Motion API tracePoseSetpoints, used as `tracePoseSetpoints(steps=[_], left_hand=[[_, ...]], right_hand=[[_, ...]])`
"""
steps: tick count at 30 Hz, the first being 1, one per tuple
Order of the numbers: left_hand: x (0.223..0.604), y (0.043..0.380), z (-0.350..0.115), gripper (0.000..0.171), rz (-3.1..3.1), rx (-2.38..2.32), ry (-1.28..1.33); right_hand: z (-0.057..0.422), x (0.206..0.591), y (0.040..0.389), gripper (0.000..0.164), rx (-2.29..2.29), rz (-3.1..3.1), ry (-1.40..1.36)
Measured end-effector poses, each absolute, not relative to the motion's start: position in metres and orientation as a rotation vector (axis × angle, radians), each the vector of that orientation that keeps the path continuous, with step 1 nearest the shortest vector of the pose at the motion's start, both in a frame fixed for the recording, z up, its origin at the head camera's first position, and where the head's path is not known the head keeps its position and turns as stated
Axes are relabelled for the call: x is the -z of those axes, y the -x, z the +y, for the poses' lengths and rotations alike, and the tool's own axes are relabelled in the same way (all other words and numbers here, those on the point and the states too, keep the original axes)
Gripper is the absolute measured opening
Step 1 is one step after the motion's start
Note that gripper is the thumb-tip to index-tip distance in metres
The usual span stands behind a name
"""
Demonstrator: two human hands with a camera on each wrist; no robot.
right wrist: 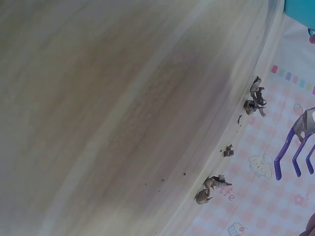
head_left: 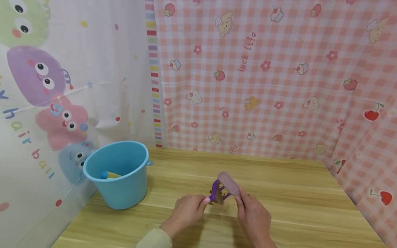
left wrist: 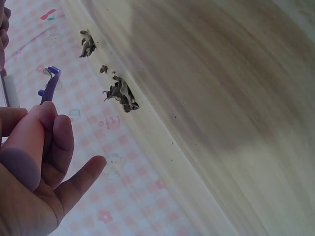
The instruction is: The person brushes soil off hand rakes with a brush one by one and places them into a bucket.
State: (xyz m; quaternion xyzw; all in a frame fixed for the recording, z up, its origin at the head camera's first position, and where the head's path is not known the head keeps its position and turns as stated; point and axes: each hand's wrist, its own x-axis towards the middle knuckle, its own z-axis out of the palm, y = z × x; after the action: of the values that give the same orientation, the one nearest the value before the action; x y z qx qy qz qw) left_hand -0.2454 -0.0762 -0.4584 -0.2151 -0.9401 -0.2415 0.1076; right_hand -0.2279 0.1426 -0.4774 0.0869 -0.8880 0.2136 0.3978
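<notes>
My left hand point(head_left: 187, 211) grips the pink handle point(left wrist: 27, 135) of a small purple hand rake point(head_left: 214, 190), held up over the wooden table. Its bent purple tines point(right wrist: 289, 152) have a dry, curled leaf point(right wrist: 304, 125) caught on them in the right wrist view. My right hand point(head_left: 256, 215) holds a flat, oblong mauve brush-like thing point(head_left: 229, 184) with a speckled face against the tines; its far side is hidden. Below, crumpled dry leaves point(left wrist: 120, 93) lie on the tabletop in separate clumps, with another clump point(right wrist: 212, 189) and small crumbs around them.
A light blue bucket point(head_left: 124, 190) stands at the table's left, with a blue-tipped yellow thing point(head_left: 112, 175) inside. The wooden table point(head_left: 313, 208) extends to the right and back. A pink checked cloth point(head_left: 252, 85) hangs behind, a white patterned one point(head_left: 104, 80) at the left.
</notes>
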Motion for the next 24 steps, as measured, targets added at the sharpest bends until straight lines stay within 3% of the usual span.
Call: tracePoseSetpoints(steps=[17, 24], left_hand=[[0.461, 0.244, -0.084, 0.026, -2.772, 0.730, 0.626], [0.462, 0.245, -0.085, 0.018, -2.769, 0.642, 0.610]], right_hand=[[0.151, 0.480, 0.226, 0.031, -0.561, -2.389, -0.109], [0.152, 0.478, 0.226, 0.029, -0.573, -2.322, -0.085]])
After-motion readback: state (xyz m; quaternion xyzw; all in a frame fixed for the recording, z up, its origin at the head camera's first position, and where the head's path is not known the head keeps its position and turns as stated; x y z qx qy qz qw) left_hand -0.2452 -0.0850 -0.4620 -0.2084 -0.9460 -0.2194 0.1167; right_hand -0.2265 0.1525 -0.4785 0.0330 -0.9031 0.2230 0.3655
